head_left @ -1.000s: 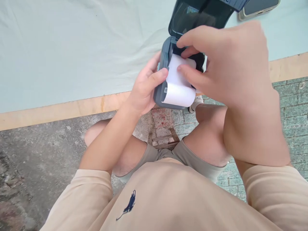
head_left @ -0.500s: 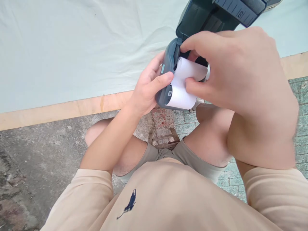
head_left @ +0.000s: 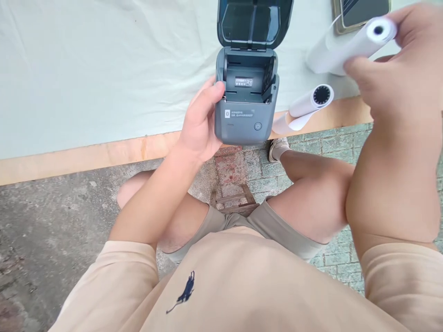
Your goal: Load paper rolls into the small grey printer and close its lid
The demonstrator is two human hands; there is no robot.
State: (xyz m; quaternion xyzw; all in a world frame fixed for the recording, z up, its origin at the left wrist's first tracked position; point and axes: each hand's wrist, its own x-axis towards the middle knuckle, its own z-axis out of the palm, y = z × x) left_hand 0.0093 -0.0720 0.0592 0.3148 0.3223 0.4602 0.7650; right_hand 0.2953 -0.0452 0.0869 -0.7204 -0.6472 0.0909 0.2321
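My left hand (head_left: 204, 117) is wrapped round the left side of a dark blue-grey portable label printer (head_left: 242, 124), thumb on its upper rim. The printer's hinged lid (head_left: 255, 25) stands raised, and its bay shows bare inner walls with no roll inside. At the upper right, my right hand (head_left: 398, 69) grips a white paper roll (head_left: 367, 39) between thumb and fingers. A loose length of paper trails from it to the left. Just right of the printer, a second white paper roll (head_left: 304, 103) with a dark, toothed core lies near the table edge, its end partly unrolled.
A pale cloth covers the table (head_left: 104, 83), with a wooden edge (head_left: 145, 150) along my side. Behind the held roll lies a dark-screened phone-like device (head_left: 363, 11). Below are my knees, a small wooden stool (head_left: 233, 200) and a paved floor (head_left: 339, 258).
My right hand has lifted the paper roll out of the printer and carried it right. The printer has turned more upright in my left hand, and the second roll has come into sight.
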